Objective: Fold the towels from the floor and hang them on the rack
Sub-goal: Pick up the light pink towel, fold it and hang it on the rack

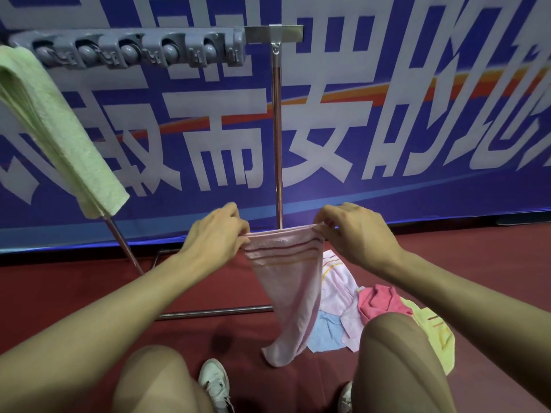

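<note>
Head view. Bare knees (396, 353) and white sneakers (216, 383) fill the bottom edge of the frame, over a dark red carpeted floor (59, 293).

Above them, at centre frame, the left hand (219, 231) and the right hand (354, 231) hold a pale pink terry towel with red and orange stripes (289, 281) by its top edge. Each hand's curled fingers and thumb pinch one upper corner, so the edge spans between the two hands. The towel hangs below the fingers, narrows downward, and its lower end rests on the floor between the knees.

At lower right, a pile of loose towels (343, 308) in pink, blue, magenta and yellow lies on the floor just behind the held towel.

At upper left, a folded light green terry towel (53, 126) hangs draped over a metal rack with chrome tubes (277, 129). A grey plastic clip bar (134, 49) is mounted along the rack's top. A blue banner with large white characters (417, 114) covers the background.
</note>
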Available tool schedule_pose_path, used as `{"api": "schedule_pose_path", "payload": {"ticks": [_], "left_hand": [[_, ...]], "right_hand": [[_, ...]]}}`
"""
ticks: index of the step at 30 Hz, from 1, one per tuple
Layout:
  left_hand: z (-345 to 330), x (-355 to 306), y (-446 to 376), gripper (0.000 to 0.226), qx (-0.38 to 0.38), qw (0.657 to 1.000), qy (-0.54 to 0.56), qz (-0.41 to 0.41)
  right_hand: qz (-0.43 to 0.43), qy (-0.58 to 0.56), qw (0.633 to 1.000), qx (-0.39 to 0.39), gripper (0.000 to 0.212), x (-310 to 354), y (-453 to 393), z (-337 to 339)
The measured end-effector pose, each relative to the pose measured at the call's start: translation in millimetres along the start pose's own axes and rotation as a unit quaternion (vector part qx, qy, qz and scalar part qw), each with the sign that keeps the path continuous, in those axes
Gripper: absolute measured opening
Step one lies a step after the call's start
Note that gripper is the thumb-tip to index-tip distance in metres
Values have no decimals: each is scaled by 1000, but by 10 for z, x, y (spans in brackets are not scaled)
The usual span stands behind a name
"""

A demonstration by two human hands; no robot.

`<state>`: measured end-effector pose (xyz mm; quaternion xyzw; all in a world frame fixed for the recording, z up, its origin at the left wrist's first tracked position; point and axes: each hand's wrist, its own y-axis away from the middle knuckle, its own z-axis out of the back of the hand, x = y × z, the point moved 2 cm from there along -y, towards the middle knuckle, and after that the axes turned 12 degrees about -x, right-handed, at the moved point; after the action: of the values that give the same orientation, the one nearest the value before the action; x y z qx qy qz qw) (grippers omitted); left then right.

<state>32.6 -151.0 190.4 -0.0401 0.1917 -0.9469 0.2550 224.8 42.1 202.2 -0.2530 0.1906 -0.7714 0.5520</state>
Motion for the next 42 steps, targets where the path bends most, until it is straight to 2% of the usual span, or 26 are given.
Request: {"api": "schedule_pose_path", "payload": {"ticks": [4,7,9,14,15,18,21,23,26,29,33,38,42], "left_hand": [[128,63,-115,5,-62,989,-114,-75],[162,78,-147,32,-35,971,-204,-122],[211,87,-176,38,-44,962,-233,-134],[346,27,-260,31,14,953,-271,-136],[371,21,-284,27,7,952,-274,-134],[459,62,-332,7,-42,972,-216,-85],[537,61,-289,20,-55,989,-125,-48],[546,44,-230,21,-54,996,-70,-18],[489,50,-172,21,-38,999,5,31],[434,3,-128,29,-10,997,50,50],[448,-99,-76,49,9,997,61,47],[381,-173,-74,39,60,995,72,34],[334,-271,-33,42,99,989,112,-4]], "right_hand": [[45,-13,999,18,15,125,34,12],[23,-31,999,8,15,152,-57,66],[12,-37,999,-16,15,131,-143,119],[28,-32,999,-19,12,135,-301,216],[29,-38,999,-24,12,129,-327,236],[57,-73,996,-10,16,135,-361,266],[118,-69,990,25,22,225,-268,247],[154,-63,986,16,20,317,-176,248],[204,-69,976,25,19,487,-48,245],[239,-84,966,49,23,620,66,193],[223,-128,962,91,28,709,164,115],[193,-187,952,144,35,705,145,76],[143,-167,969,111,25,593,62,86]]}}
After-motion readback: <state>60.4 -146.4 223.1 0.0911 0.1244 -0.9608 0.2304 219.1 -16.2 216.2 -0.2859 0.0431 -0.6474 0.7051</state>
